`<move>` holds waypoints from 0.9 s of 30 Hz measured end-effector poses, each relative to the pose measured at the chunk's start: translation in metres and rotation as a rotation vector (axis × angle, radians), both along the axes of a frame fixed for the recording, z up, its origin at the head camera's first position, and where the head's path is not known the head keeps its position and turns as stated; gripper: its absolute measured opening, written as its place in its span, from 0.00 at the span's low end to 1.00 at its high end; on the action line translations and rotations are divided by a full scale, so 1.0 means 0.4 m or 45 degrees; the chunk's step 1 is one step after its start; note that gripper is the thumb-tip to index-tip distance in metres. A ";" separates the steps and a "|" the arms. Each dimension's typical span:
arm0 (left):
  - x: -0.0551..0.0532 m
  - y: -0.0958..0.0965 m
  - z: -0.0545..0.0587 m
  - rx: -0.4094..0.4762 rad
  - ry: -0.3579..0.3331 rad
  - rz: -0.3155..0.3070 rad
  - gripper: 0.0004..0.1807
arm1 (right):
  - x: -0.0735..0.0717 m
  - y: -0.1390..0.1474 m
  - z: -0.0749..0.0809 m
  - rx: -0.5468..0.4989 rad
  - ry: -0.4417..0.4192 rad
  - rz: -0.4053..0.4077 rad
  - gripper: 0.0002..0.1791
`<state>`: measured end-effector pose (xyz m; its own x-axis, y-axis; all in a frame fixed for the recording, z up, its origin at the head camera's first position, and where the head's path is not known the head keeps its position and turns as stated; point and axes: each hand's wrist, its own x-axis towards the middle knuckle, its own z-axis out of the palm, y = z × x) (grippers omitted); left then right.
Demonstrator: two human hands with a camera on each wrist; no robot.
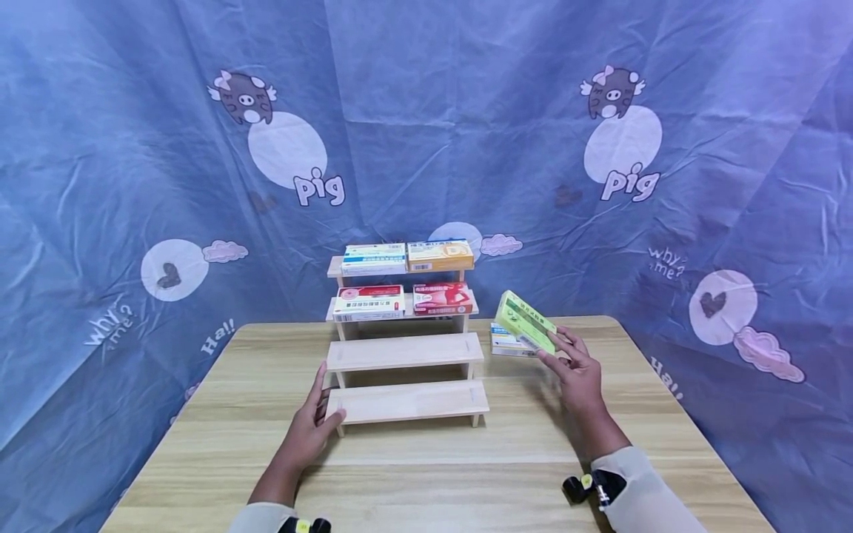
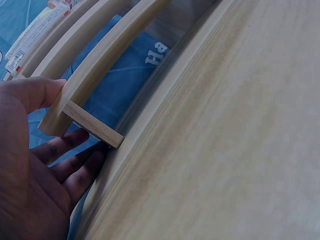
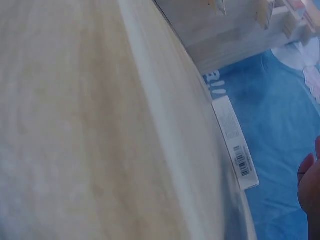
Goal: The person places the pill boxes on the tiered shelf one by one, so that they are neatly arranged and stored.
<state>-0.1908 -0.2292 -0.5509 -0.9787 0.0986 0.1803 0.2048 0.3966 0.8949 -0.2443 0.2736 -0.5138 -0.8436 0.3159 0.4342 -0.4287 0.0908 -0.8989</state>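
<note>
A wooden stepped display rack (image 1: pixel 406 403) stands on the table. My left hand (image 1: pixel 312 426) grips the left end of its lowest step. In the left wrist view the thumb lies over the step's end (image 2: pixel 56 119) and the fingers reach beneath, beside the leg. My right hand (image 1: pixel 578 376) pinches a green medicine box (image 1: pixel 526 322) between thumb and fingers, tilted and raised to the right of the rack. Partly behind it, a white-and-blue medicine box (image 1: pixel 506 342) lies on the table. Only part of the right hand (image 3: pixel 311 190) shows in the right wrist view; the green box is outside it.
On the top step sit a blue-and-white box (image 1: pixel 374 259) and an orange-and-white box (image 1: pixel 440 255). The step below carries a red-and-white box (image 1: pixel 369 303) and a red box (image 1: pixel 441 298). A blue printed curtain (image 1: pixel 426 170) hangs behind the wooden table (image 1: pixel 413 481).
</note>
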 end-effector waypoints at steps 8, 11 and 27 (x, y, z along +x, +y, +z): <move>0.004 0.000 0.005 -0.011 -0.008 0.006 0.52 | 0.009 -0.024 0.026 -0.069 0.037 0.036 0.27; 0.004 0.000 0.005 -0.013 -0.002 -0.006 0.52 | 0.010 -0.029 0.034 -0.068 0.023 0.038 0.27; 0.004 -0.006 0.008 -0.017 -0.011 -0.014 0.52 | 0.021 -0.071 0.074 -0.004 0.074 0.116 0.28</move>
<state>-0.1891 -0.2316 -0.5475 -0.9790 0.1119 0.1702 0.2014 0.4061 0.8914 -0.2358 0.2452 -0.4844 -0.8424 0.2407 0.4821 -0.4863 0.0460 -0.8726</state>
